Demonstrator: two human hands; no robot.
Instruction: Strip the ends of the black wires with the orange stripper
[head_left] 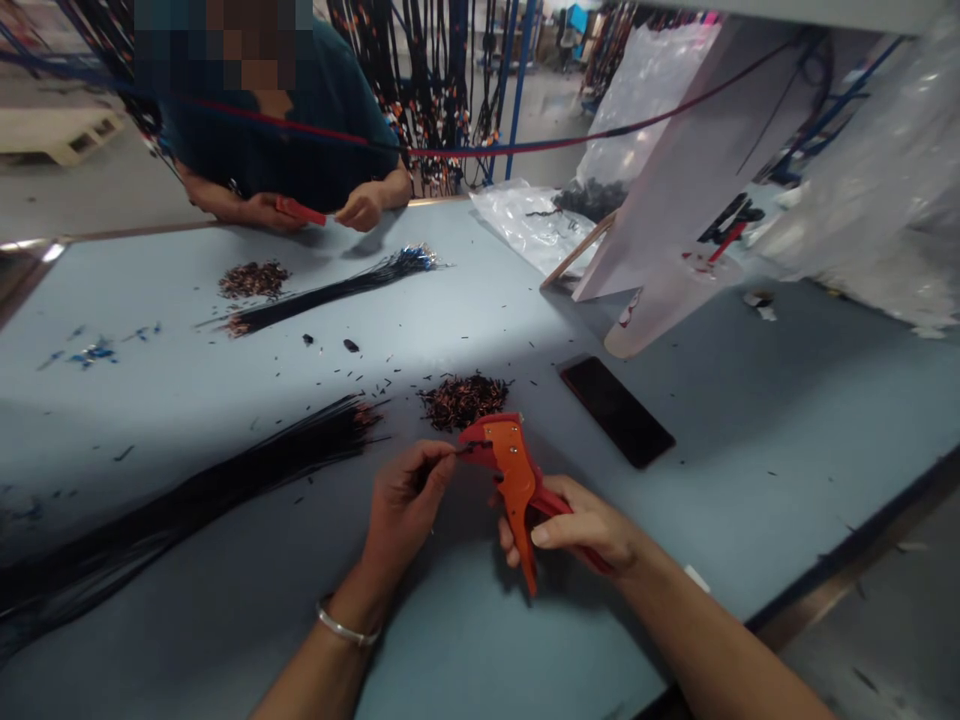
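Observation:
My right hand (pixel 574 530) is wrapped round the handles of a red and orange wire stripper (pixel 514 465), held just above the table. Between thumb and fingertips, my left hand (pixel 409 495) pinches a thin black wire (pixel 463 449) whose end lies in the stripper's jaws. Just behind the tool sits a pile of dark and coppery wire scraps (pixel 465 400). To the left stretches a long bundle of black wires (pixel 202 505), its coppery ends pointing towards the pile.
Across the pale blue table (pixel 480 300), a co-worker's hands (pixel 360 207) hold a red tool (pixel 300 210). A second wire bundle (pixel 330 290) and scrap pile (pixel 253 280) lie before them. A phone (pixel 619 410) rests right of my tool, near a white slanted panel (pixel 660 150).

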